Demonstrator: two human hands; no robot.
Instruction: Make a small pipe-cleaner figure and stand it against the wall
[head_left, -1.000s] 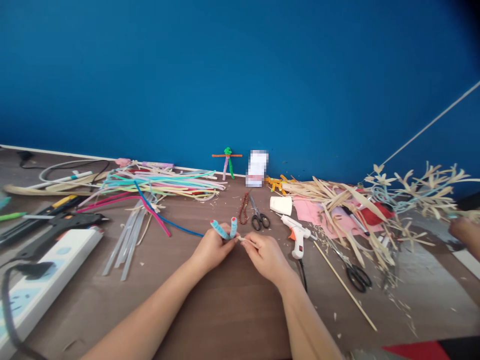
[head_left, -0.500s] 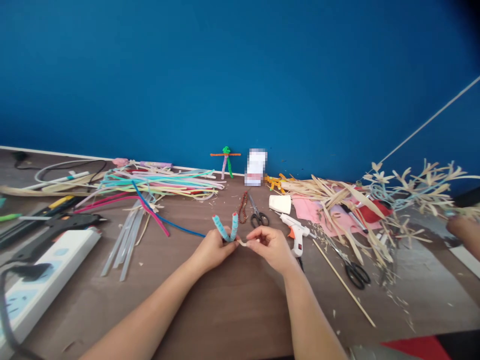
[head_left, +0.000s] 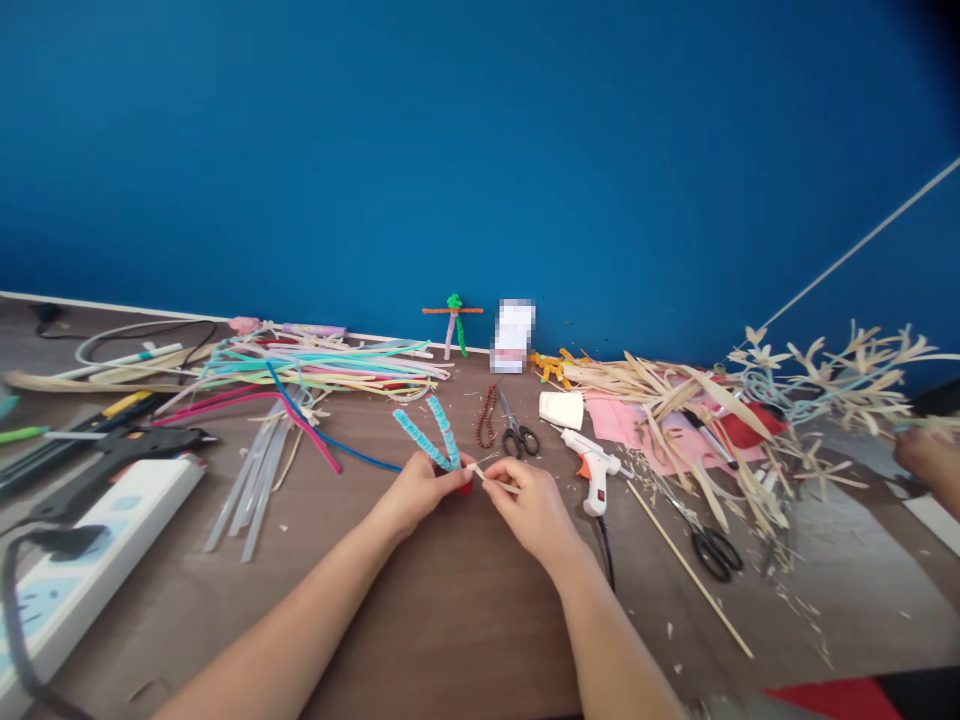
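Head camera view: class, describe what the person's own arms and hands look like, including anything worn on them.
The left forearm and right forearm are bare, with no sleeve in view. The left hand and right hand are also bare, with no gloves, and no watch, bracelet, ring, tape or markings can be seen.

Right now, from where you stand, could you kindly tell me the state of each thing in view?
Left hand: closed around the base of the pipe cleaners.
Right hand: pinching the pale straw strip.
Two light-blue fuzzy pipe cleaners: spread in a V.
Pale straw strip: held against the pipe cleaners' base.
White glue gun with orange nozzle: lying on the table, not held.
Black-handled steel scissors: shut, lying on the table.
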